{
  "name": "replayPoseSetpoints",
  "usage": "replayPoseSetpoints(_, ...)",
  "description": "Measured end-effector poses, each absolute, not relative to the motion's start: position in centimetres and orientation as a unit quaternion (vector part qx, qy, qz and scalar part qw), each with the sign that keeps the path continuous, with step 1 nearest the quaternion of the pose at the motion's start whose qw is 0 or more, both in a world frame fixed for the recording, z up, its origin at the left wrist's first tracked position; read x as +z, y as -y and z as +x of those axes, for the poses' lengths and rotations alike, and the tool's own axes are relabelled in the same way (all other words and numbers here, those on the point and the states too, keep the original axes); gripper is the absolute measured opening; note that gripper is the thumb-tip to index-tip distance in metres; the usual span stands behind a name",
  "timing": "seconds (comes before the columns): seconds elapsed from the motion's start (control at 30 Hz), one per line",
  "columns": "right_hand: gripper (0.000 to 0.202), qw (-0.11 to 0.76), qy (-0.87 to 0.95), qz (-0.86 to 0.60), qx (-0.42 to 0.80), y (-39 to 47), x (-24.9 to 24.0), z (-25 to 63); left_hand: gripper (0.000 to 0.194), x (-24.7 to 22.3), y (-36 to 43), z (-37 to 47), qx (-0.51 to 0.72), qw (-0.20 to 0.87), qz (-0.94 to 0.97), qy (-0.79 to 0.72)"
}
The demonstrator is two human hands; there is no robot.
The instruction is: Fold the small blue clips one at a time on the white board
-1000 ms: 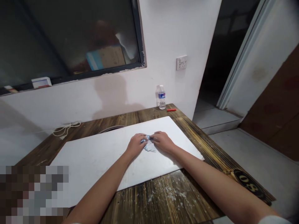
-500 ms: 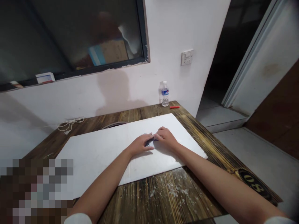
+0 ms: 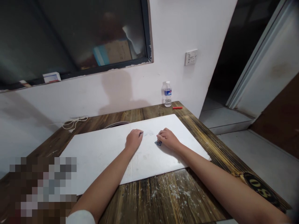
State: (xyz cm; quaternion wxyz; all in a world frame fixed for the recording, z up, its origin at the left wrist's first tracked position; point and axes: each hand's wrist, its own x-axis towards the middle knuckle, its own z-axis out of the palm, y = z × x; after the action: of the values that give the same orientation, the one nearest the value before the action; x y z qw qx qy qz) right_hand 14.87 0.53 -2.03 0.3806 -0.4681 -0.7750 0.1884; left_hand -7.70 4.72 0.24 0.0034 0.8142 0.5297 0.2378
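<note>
A white board (image 3: 105, 155) lies on the dark wooden table (image 3: 158, 199). My left hand (image 3: 134, 139) is over the middle of the board, fingers curled round a small dark thing that shows at the fingertips, too small to name. To its right, my right hand (image 3: 168, 138) has its fingers bent together on a small dark-blue patterned piece (image 3: 158, 143) just above or on the board. Faint greyish marks (image 3: 148, 133) show on the board between the two hands, which are apart.
Near the wall stand a water bottle (image 3: 168, 95) and a red pen-like stick (image 3: 177, 108). A white cord (image 3: 74, 122) lies at the back left. White specks (image 3: 175, 190) dot the near wood, and a round plate marked 08 (image 3: 259, 188) sits at the right edge.
My hands were together over the dark-blue thing and have now moved apart, the left one to the left with its fingers curled. The view has shifted slightly.
</note>
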Motion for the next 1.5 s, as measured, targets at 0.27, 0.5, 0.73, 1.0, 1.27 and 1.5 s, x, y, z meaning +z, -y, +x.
replayPoseSetpoints(0.27,0.030,0.418,0.762,-0.463,0.175,-0.3,-1.6,14.7,0.040,-0.1,-4.0,-6.9,0.149,0.147,0.934,-0.289)
replayPoseSetpoints(0.5,0.026,0.433,0.735,-0.491,0.177,-0.3,-1.6,14.8,0.027,1.1,-3.0,-6.1,0.150,0.245,0.950,-0.125)
replayPoseSetpoints(0.73,0.041,0.389,0.696,-0.593,0.113,0.4,-1.0,15.0,0.022,0.6,-3.8,-6.7,0.294,0.018,0.828,-0.477)
replayPoseSetpoints(1.0,0.039,0.391,0.764,-0.479,0.186,0.2,-1.3,14.7,0.037,0.3,-3.6,-6.8,0.138,0.092,0.908,-0.386)
replayPoseSetpoints(1.27,0.041,0.534,0.634,-0.506,0.241,0.1,-1.5,15.3,0.029,1.3,-2.2,-5.6,0.167,0.171,0.956,-0.170)
replayPoseSetpoints(1.5,0.038,0.463,0.710,-0.446,0.287,0.4,-1.5,15.1,0.035,1.7,-2.6,-6.0,0.161,-0.086,0.808,-0.560)
